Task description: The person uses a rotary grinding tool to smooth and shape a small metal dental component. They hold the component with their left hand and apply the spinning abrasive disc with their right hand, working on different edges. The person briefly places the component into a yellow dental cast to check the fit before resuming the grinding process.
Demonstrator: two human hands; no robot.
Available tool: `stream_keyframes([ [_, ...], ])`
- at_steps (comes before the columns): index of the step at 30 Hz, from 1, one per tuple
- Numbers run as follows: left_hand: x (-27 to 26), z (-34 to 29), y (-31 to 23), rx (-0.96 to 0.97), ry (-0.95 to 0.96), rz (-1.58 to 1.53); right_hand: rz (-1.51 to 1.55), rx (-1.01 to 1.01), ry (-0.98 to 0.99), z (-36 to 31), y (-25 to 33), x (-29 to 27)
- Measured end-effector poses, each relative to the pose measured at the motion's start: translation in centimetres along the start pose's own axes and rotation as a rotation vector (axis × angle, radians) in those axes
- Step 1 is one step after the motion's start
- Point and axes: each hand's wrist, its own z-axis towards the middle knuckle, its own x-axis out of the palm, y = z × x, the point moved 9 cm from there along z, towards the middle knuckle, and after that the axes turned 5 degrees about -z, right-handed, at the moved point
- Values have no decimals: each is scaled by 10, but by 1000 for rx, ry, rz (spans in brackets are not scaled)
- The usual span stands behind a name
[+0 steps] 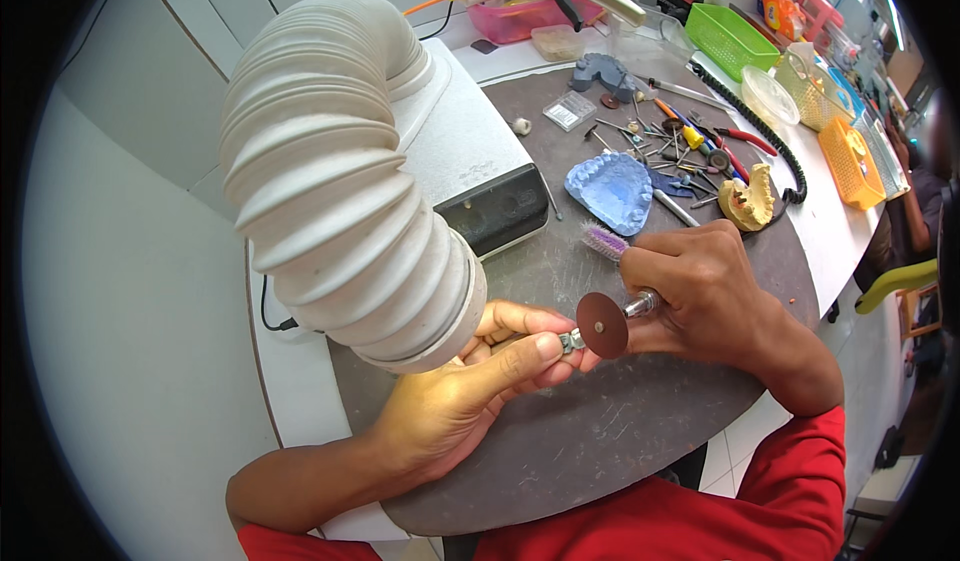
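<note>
Between the thumb and fingers of my left hand [470, 386] is a small silvery metal dental casting [570, 342], partly covered by the fingertips. My right hand [695, 296] is closed around a rotary handpiece [641, 304], whose metal nose shows beside the fingers. A reddish-brown cutting disc [603, 325] is mounted on its tip. The disc's edge is right beside the casting; whether they touch I cannot tell. Just beyond my right hand lies a brush with purple and white bristles [604, 242]. The open end of a ribbed white suction hose [330, 191] hangs over my left hand.
A blue dental cast [611, 191] and a yellow one [747, 199] lie beyond my right hand, among several burs and red-handled pliers [748, 142]. The hose joins a white box [470, 131] at left. Green [731, 39] and orange baskets [850, 163] line the right side.
</note>
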Motion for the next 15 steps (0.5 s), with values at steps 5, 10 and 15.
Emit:
stream_keyframes([
  [5, 0, 0, 1, -9, 3, -5, 12, -8, -23, 0, 0, 0],
  [10, 0, 0, 1, -11, -2, -12, 7, -4, -12, 0, -1, -1],
  [15, 0, 0, 2, -15, 5, -18, 8, -20, -27, 0, 0, -1],
])
